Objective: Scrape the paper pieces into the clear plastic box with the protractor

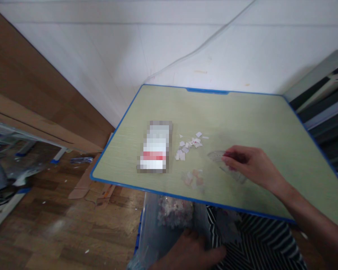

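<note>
My right hand is over the right half of a pale green folding table. Its thumb and fingers pinch a clear, curved plastic piece with fine markings, partly hidden by the fingers. Left of it lie small white paper scraps and a loose cluster of clear and orange bits. Below the table's front edge is my left hand, dim and blurred, its thumb stretched away from the fingers. It is beside a clear bin containing a pile of small whitish pieces.
A phone-shaped blurred device lies on the table's left side. Blue trim edges the tabletop, which stands against a white wall. Cardboard leans at left. A folded frame stands at right. Striped cloth covers my lap.
</note>
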`<state>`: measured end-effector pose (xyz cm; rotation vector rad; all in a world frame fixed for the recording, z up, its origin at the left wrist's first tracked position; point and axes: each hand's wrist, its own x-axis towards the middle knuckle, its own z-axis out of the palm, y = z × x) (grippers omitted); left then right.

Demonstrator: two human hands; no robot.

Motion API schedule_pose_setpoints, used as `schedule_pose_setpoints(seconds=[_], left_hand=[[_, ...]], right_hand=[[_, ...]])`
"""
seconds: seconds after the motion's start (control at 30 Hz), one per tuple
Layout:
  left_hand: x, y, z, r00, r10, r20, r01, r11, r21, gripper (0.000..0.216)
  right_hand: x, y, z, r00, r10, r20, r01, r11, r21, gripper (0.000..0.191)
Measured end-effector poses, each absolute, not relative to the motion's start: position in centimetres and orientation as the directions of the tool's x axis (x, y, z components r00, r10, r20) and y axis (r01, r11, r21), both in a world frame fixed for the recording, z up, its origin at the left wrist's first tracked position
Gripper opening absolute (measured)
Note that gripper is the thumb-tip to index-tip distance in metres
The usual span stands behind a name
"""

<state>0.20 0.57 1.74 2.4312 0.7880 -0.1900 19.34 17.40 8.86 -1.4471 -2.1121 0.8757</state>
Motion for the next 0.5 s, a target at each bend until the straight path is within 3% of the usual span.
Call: schedule_pose_setpoints(seconds=[0.13, 0.27, 0.5], left_hand=[[0.2, 0.6, 1.7, 0.82, 0.498, -0.281, 0.566, -0.636, 0.525, 0.04], [0.0, 0.7, 2.3, 0.818, 0.486, -0.308, 0.571, -0.617, 0.542, 0.045], [-0.1, 0.9, 2.9, 0.801, 0.495, -0.337, 0.594, -0.585, 0.552, 0.046]], right_hand=[[20.9, 15.4, 7.8, -0.248, 0.968, -0.021, 0.76, 0.182, -0.624, 0.032], [18.8, 14.6, 7.1, -0.237, 0.971, -0.024, 0.74, 0.164, -0.653, 0.035], [14.3, 15.7, 7.0, -0.342, 0.939, 0.017, 0.701, 0.267, -0.661, 0.031]])
